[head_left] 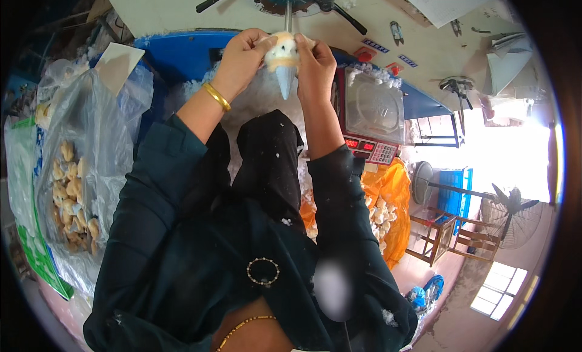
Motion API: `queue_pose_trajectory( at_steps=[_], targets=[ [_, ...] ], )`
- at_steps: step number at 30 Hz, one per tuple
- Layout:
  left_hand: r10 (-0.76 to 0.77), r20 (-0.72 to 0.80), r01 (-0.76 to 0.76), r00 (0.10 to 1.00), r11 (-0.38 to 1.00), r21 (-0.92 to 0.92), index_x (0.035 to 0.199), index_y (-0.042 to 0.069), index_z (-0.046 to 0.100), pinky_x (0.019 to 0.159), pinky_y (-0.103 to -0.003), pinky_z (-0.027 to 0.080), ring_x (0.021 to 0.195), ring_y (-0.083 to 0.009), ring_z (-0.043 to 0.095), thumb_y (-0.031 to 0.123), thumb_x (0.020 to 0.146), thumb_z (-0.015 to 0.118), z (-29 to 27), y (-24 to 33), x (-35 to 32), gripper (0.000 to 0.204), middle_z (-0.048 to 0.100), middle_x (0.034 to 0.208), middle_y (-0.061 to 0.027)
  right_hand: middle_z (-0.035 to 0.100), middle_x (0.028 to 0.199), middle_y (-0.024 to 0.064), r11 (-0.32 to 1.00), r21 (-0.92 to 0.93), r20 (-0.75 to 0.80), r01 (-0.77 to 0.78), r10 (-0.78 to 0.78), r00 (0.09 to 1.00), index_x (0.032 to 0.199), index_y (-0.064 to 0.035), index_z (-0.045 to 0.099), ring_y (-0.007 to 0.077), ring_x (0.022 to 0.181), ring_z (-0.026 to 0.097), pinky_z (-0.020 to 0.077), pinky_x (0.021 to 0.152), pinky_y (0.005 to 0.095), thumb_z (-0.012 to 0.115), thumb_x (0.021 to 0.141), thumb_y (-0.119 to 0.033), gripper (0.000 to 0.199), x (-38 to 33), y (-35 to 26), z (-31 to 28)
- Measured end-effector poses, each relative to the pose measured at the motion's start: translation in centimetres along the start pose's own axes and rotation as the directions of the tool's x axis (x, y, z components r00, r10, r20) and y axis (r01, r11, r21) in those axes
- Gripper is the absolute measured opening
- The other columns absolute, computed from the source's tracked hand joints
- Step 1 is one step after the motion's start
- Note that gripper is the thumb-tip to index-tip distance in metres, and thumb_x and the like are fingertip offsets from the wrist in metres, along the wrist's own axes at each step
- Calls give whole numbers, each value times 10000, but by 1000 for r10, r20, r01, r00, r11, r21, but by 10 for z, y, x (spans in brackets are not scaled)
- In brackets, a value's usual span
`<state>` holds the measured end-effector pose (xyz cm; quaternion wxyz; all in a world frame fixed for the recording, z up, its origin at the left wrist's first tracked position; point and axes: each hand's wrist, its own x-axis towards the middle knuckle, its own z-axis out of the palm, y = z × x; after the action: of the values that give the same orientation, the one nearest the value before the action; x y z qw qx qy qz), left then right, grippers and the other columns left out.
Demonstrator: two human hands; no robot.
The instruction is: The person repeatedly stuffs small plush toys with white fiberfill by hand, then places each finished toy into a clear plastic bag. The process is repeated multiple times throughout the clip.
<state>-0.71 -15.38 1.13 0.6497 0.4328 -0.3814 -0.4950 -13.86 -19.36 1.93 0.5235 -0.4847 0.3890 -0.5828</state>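
A small plush toy [282,51], cream and orange with dark eye spots and a pale blue pointed part hanging below, sits at the end of a metal tube [288,17]. My left hand [247,54] pinches its left side and my right hand [316,66] pinches its right side, fingers closed on the fabric. The tube comes from a dark round fitting with black handles [342,17]. Where the tube meets the toy is hidden by the toy and my fingers. White fluffy stuffing [260,97] lies beneath my hands.
A blue trough [173,52] runs along the bench front. At right stands a digital scale [374,106] with a red display. A clear bag [115,122] at left holds several plush pieces; an orange bag [397,200] at right holds more. Beyond are a wooden stool [433,231] and a fan [512,215].
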Motion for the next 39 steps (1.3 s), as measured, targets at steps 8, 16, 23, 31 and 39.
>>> queue_pose_trajectory(
  at_steps=[8,16,23,31,39],
  targets=[
    [244,44,-245,969,918,311,792,27,573,513,-229,341,583,-55,401,125,881,655,1,-10,-19,155,502,657,22,624,701,-3,903,268,173,-337,299,938,743,-91,601,12,511,435,266,415,176,712,849,-114,155,-17,-11,-36],
    [270,95,-284,958,853,439,787,21,551,557,-208,369,632,-46,428,67,873,650,-18,-2,-14,138,506,685,32,627,702,5,970,171,-15,-173,179,984,784,-37,659,30,522,443,327,468,171,781,773,-86,131,-48,-20,-11],
    [389,142,-397,910,722,566,767,7,564,549,-272,403,585,-133,482,104,844,676,12,16,-50,167,546,662,-63,658,760,46,895,366,40,-255,258,965,816,-19,646,124,673,618,503,615,225,726,813,-42,83,-16,-9,-34],
    [383,124,-376,915,704,603,798,10,590,566,-268,432,594,-164,536,52,847,645,-17,8,-31,85,574,687,-83,627,729,-3,991,129,17,-40,38,999,780,-44,643,33,578,481,360,515,176,748,791,-40,106,-59,-25,-6],
    [537,186,-508,823,549,663,757,23,566,556,-348,434,614,-288,560,93,815,662,-1,12,-52,133,564,689,-128,640,848,29,948,309,108,-76,45,993,865,-22,655,87,706,559,419,592,216,715,806,-17,84,-21,15,-42]
  ],
)
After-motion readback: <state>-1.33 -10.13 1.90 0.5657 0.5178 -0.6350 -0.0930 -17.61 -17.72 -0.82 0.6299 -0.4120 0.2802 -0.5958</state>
